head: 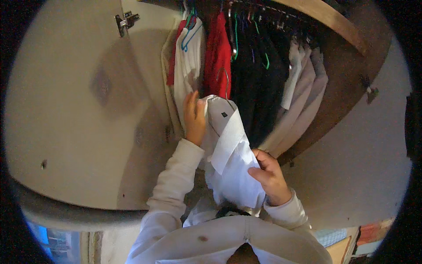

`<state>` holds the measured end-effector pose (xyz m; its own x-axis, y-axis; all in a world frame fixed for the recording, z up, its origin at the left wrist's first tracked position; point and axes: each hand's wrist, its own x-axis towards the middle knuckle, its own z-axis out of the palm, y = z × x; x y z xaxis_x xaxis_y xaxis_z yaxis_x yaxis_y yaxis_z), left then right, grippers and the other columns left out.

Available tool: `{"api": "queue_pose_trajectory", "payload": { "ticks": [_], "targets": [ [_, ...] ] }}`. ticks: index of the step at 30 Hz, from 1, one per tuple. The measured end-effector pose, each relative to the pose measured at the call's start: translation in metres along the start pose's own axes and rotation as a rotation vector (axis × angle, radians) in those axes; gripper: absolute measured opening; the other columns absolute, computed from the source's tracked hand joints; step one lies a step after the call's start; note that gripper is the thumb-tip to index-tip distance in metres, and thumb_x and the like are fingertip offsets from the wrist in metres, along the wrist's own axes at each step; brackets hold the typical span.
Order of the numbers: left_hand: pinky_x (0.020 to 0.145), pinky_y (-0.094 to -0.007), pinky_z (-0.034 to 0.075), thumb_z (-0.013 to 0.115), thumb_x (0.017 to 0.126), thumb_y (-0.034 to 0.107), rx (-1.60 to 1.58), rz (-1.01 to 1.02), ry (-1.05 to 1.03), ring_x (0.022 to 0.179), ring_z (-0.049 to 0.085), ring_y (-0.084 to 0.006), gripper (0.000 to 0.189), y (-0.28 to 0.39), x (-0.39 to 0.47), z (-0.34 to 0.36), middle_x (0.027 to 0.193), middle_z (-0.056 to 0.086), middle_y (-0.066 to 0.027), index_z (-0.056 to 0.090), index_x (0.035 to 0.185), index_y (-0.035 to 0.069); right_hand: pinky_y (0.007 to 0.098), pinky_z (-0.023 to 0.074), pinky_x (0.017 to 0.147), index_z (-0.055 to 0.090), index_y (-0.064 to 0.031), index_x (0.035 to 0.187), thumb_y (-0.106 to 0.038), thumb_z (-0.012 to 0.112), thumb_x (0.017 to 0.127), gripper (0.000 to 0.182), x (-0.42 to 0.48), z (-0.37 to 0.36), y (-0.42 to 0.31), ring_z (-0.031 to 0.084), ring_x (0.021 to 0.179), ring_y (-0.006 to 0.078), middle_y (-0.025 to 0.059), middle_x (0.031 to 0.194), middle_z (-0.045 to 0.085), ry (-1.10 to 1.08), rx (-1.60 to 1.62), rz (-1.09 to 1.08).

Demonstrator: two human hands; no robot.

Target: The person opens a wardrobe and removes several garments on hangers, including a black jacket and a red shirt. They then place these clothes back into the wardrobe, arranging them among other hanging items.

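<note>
A white collared garment (235, 158) hangs on a wire hanger (227, 84) in front of my body, with a small dark label inside its neck. My right hand (268, 175) pinches the garment's right side between thumb and fingers. Raised at the garment's left shoulder is my left hand (195, 118), its fingers pointing up; whether it grips the cloth cannot be told. The hanger's hook stands in front of a red garment (217, 56) in the wardrobe. Below the hands, the garment's lower part falls close to my body.
Clothes hang from a rail (273, 11) in the open wardrobe: white garments (189, 62) at left, dark ones (260, 85) in the middle, pale ones (303, 95) at right. Blue and green hangers show among them. Wardrobe doors (72, 115) stand on both sides. Folded cloth (372, 232) lies at lower right.
</note>
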<state>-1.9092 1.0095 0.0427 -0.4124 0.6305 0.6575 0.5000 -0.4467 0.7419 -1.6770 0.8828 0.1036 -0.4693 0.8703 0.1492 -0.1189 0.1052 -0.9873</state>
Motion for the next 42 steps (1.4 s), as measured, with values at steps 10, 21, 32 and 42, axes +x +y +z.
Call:
{"api": "queue_pose_trajectory", "payload": {
  "ticks": [10, 21, 32, 42],
  "targets": [
    [0.096, -0.0385, 0.03, 0.06, 0.08, 0.023, 0.038, -0.111, 0.316, 0.115, 0.035, -0.0335, 0.051, -0.094, 0.092, 0.028, 0.123, 0.038, -0.0213, 0.041, 0.12, -0.002, 0.023, 0.0394, 0.077, 0.054, 0.0002, 0.105, 0.004, 0.049, 0.072, 0.033, 0.143, 0.006, -0.005, 0.051, 0.084, 0.0115, 0.0031, 0.092, 0.058, 0.112, 0.036, -0.056],
    [0.082, -0.0352, 0.04, 0.052, 0.085, 0.014, -0.072, -0.339, 0.434, 0.091, 0.051, -0.0302, 0.027, -0.168, 0.11, 0.022, 0.101, 0.053, -0.018, 0.047, 0.105, -0.002, 0.0209, 0.0405, 0.065, 0.056, 0.0002, 0.1, 0.006, 0.045, 0.071, 0.032, 0.282, 0.007, -0.018, 0.052, 0.072, 0.0101, 0.0022, 0.085, 0.058, 0.196, 0.003, -0.175],
    [0.081, -0.0314, 0.04, 0.046, 0.088, 0.015, -0.096, -0.248, 0.427, 0.089, 0.051, -0.0232, 0.024, -0.103, 0.094, 0.0, 0.097, 0.053, -0.0149, 0.046, 0.105, -0.001, 0.029, 0.0446, 0.063, 0.051, 0.0074, 0.099, 0.004, 0.047, 0.067, 0.032, 0.431, 0.0, -0.074, 0.055, 0.07, 0.0202, 0.0137, 0.085, 0.057, 0.28, -0.003, -0.349],
    [0.092, -0.0346, 0.036, 0.047, 0.085, 0.008, -0.134, -0.096, -0.018, 0.109, 0.048, -0.0335, 0.033, -0.055, 0.075, 0.037, 0.116, 0.05, -0.0207, 0.045, 0.117, 0.001, 0.0278, 0.0429, 0.075, 0.042, 0.0065, 0.117, 0.003, 0.049, 0.073, 0.044, 0.49, -0.042, 0.017, 0.053, 0.086, 0.0204, 0.0131, 0.103, 0.054, 0.332, -0.237, -0.332]
  ]
}}
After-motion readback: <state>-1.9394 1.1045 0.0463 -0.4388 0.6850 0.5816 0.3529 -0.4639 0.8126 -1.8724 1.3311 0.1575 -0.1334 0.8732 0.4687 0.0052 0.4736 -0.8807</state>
